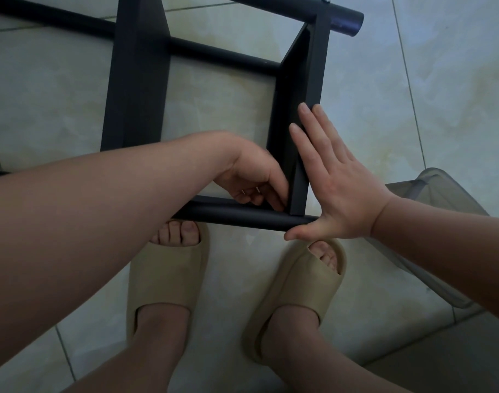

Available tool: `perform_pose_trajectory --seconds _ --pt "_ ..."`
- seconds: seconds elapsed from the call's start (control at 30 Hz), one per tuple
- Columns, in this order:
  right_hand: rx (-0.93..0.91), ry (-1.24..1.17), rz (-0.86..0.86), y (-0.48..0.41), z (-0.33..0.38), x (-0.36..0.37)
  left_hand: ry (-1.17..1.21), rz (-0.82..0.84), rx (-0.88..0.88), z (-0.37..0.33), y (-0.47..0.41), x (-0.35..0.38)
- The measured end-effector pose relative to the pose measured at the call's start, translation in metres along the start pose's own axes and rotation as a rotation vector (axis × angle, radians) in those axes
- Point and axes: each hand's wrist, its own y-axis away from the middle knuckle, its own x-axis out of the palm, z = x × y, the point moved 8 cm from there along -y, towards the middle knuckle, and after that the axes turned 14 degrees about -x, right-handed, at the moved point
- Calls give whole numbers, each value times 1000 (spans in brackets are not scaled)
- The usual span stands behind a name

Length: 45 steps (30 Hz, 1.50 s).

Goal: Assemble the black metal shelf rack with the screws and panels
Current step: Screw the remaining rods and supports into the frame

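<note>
On the floor, the right hand is pressing flat, fingers straight, against the end panel while the nearer left hand is curling its grip at the panel's joint with the crosswise tube, whether round a screw I cannot tell.

the rack's panels are matt black, and its round tubes black too, with a blue-violet sheen on the tube end. the floor tiles are pale grey-green, marbled with cloudy cream-yellow patches and crossed by thin dark grout lines. the slippers are plain sandy beige, the plastic bin smoky translucent grey.
</note>
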Motion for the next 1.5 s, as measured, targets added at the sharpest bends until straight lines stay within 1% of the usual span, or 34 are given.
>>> perform_pose_trajectory --seconds 0.37,0.6,0.77,1.13,1.23,1.3,1.4,1.5 --pt "-1 0 -5 0 0 0 30 -5 55 -6 -2 -1" --pt "-2 1 -10 0 0 -1 10 53 -33 3 -2 2" --pt "-4 5 -12 0 0 0 2 -2 7 -3 -4 1" --pt "-8 0 -12 1 -1 2 45 -17 58 -5 0 2" --pt "-9 14 -5 2 0 1 63 -89 60 -1 8 0" --pt "-1 23 10 2 1 1 42 -217 32 8 21 -8" --pt "24 27 64 2 5 -3 -122 -400 -63 32 52 -19" --pt "98 16 189 1 7 -7 -323 -488 -168 58 88 -20"
